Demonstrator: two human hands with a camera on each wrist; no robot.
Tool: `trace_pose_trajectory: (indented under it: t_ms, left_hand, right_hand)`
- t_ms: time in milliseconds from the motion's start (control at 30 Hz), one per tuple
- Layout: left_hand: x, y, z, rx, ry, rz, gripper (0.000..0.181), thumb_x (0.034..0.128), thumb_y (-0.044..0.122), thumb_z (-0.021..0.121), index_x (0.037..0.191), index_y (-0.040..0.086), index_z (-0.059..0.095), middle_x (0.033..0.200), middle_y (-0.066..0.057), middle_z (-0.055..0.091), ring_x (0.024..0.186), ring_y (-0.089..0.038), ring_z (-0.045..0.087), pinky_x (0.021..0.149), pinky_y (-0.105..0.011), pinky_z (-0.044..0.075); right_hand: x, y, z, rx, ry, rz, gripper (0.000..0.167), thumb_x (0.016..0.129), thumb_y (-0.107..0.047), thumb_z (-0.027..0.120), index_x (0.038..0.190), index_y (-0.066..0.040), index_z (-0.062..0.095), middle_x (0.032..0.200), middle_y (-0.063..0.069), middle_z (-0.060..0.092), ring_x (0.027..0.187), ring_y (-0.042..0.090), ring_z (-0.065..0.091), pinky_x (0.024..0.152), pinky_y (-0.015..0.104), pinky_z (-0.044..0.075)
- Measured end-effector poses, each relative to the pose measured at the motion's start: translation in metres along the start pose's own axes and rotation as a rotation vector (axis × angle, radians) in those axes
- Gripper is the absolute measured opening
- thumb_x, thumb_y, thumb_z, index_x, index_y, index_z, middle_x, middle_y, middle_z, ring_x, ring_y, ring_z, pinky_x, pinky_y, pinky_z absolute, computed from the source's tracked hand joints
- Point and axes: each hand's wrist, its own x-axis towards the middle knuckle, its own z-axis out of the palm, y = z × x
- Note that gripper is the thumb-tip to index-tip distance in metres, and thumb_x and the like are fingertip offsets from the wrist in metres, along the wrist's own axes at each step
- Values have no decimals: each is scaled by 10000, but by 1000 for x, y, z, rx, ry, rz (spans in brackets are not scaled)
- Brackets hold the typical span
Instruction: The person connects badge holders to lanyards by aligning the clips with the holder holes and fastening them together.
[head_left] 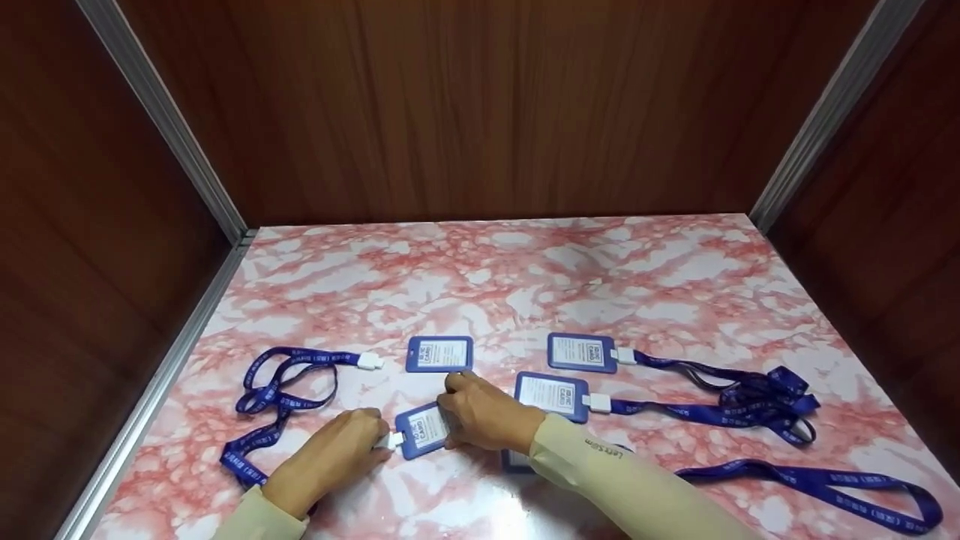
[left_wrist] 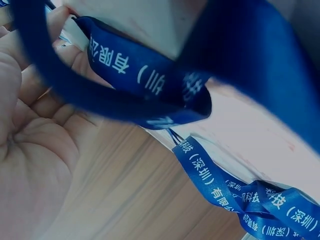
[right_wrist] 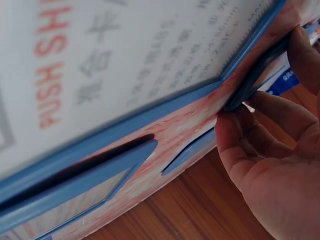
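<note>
My right hand [head_left: 491, 412] pinches the right end of a blue-framed badge holder [head_left: 421, 433]; in the right wrist view its thumb and fingers grip the holder's edge [right_wrist: 257, 72]. At that holder's other end, my left hand [head_left: 337, 446] pinches a white clip [head_left: 390, 441], which meets the holder's slotted end. Whether the clip is fastened there cannot be told. A blue lanyard [left_wrist: 112, 62] with white lettering runs from the clip past the left palm [left_wrist: 40, 145]. Just beyond the hands lies a badge holder [head_left: 440, 354] with no lanyard on it.
At left, a loose blue lanyard [head_left: 274, 397] ends in a white clip [head_left: 369, 361]. Two badge holders, an upper [head_left: 581, 352] and a lower [head_left: 551, 396], have lanyards trailing right. Another holder [head_left: 517, 461] is partly under the right sleeve. Panels [head_left: 487, 112] enclose the marbled table [head_left: 510, 277].
</note>
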Motion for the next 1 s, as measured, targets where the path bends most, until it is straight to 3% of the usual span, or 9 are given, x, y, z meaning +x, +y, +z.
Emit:
trace_pose_trajectory:
  t_ms: [467, 767, 1000]
  left_hand:
    - [-1, -2, 3, -22, 13, 4, 321, 822, 100, 825, 646, 167, 565, 734, 74, 461, 617, -62, 429, 555, -260, 406]
    - [0, -3, 7, -33, 58, 50, 346, 799, 79, 837, 626, 160, 548, 732, 74, 471, 629, -50, 446, 563, -262, 439]
    - [-2, -2, 9, -34, 62, 37, 301, 805, 73, 834, 663, 132, 575, 738, 58, 478, 632, -68, 460, 562, -274, 444]
  right_hand:
    - [1, -1, 0, 59, -31, 31, 441, 813, -399, 862, 1098, -87, 736, 1059, 54, 549, 977, 182, 498, 884, 263, 522]
    - [0, -1, 2, 39, 53, -20, 363, 783, -334, 886, 983, -76, 731, 959, 60, 544, 889, 200, 495, 818, 286, 518]
    - [1, -2, 2, 49, 21, 12, 379, 790, -344, 883, 1020, -81, 737, 989, 60, 545, 920, 196, 491, 841, 281, 521]
